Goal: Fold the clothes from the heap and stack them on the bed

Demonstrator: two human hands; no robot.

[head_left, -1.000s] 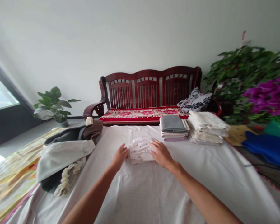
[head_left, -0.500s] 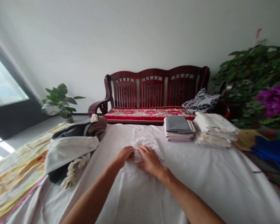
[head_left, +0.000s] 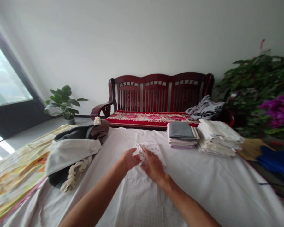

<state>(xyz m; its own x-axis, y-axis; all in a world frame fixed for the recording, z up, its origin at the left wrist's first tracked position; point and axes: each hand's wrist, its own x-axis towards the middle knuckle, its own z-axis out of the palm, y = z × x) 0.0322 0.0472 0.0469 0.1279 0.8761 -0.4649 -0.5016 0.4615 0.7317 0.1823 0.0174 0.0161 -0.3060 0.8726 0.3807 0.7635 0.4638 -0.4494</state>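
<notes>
A small white folded garment (head_left: 156, 148) with a faint dotted pattern lies in the middle of the white-covered surface; its exact kind cannot be made out. My left hand (head_left: 130, 158) is closed at its left edge, the thumb and fingers around a raised fold. From the right, my right hand (head_left: 154, 165) grips the same lifted fold, its fingers bent over the cloth. Both hands are close together, and they hide the lower part of the garment.
Left of my arms lies a loose heap of clothes (head_left: 73, 149), grey, black and brown. Folded grey-topped clothes (head_left: 181, 132) and a white folded stack (head_left: 219, 135) stand at the back right. Behind is a dark red wooden bench (head_left: 155, 94) with a patterned cushion (head_left: 207, 108).
The garment's left part has been lifted from lying flat into an upright fold between my hands. My left hand has turned and come in against it.
</notes>
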